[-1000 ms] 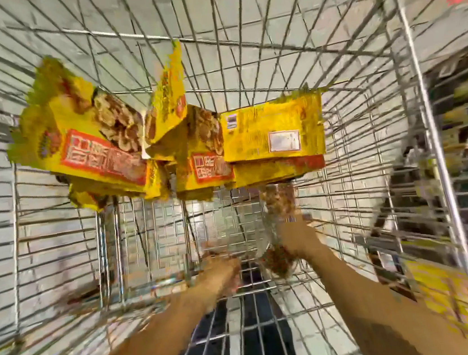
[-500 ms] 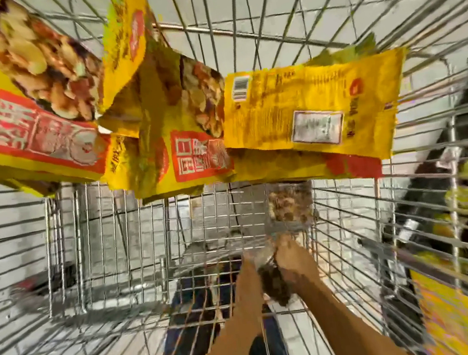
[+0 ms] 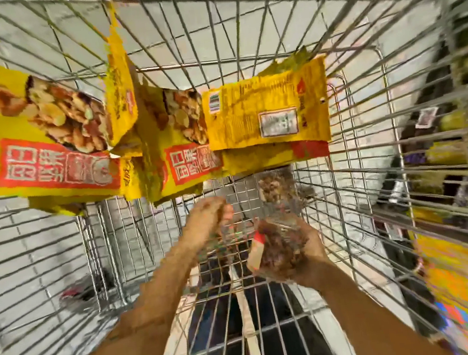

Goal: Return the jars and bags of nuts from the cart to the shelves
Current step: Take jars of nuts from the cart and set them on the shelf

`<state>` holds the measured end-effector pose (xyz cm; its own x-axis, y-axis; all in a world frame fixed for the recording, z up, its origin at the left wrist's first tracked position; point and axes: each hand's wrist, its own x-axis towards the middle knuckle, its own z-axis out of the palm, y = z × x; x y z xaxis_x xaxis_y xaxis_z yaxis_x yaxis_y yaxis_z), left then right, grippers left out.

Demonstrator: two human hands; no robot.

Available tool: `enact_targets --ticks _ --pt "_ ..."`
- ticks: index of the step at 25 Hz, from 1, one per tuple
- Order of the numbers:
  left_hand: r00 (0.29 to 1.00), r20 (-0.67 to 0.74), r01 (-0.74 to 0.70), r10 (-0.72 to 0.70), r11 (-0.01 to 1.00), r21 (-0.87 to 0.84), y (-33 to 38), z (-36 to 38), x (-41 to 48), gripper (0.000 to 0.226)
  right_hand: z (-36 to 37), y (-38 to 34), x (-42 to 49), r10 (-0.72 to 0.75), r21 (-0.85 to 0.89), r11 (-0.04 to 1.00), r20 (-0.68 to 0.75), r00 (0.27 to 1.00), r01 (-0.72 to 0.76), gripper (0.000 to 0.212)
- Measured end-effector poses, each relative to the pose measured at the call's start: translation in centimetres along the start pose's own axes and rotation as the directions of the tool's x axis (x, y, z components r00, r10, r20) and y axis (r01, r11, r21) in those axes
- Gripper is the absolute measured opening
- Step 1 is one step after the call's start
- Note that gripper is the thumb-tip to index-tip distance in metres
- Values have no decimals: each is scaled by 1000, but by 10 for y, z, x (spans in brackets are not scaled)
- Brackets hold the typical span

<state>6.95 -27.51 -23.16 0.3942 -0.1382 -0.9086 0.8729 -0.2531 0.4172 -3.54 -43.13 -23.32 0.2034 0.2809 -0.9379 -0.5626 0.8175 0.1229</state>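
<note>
Fingers of the right hand [image 3: 307, 256] wrap round a clear jar of nuts [image 3: 280, 248], blurred, lifted off the wire floor of the cart [image 3: 375, 189]. At ten o'clock, near it, the left hand [image 3: 207, 219] hangs with its fingers curled; whether it has hold of anything cannot be told. At twelve o'clock a second jar [image 3: 277, 191] stands just under the yellow bags [image 3: 266, 111], which pile across from nine to one o'clock. Blurred shelves [image 3: 453, 150] show at three o'clock. The jars look stiff, smooth and fairly heavy, best gripped round the body; the bags look soft and light, best pinched at a seam.
</note>
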Motion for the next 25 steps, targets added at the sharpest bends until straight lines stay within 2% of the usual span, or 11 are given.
enact_targets --ticks 2,4,6,8,10,14,16,18,20,22,25 --pt "999 44 9 -16 987 163 4 16 24 18 -11 3 -2 -35 30 999 6 999 35 56" --pt "988 134 49 -73 984 173 4 43 47 13 -23 6 -4 -109 17 994 8 994 109 50" --pt "969 198 105 -144 976 192 4 74 63 38 -33 7 -2 -213 -14 977 -4 977 213 35" --pt "975 203 49 -92 977 209 0 96 79 41 -40 6 4 -268 -28 963 -24 963 268 32" --pt "993 112 -40 23 987 153 -5 105 88 32 -39 3 5 -242 -2 970 3 970 242 27" --pt "998 65 -24 27 999 -37 -19 66 81 19 -30 -1 2 -174 53 983 -26 984 176 36" --pt "1000 17 -8 8 1000 9 -22 26 72 33 -13 -2 -5 -156 89 984 24 987 153 35" --pt "994 79 76 -76 997 0 -23 -9 48 60 1 -2 -10 -155 59 986 15 988 154 37" --pt "986 146 100 -84 989 -105 -21 -36 18 75 14 1 -15 -155 3 988 -34 987 155 44" --pt "984 143 138 -104 957 -254 -12 -56 -11 66 29 3 -24 -205 -84 977 -89 975 198 51" --pt "957 289 151 -20 886 -438 18 -81 -76 62 64 12 -68 -300 -156 946 -95 949 284 56"
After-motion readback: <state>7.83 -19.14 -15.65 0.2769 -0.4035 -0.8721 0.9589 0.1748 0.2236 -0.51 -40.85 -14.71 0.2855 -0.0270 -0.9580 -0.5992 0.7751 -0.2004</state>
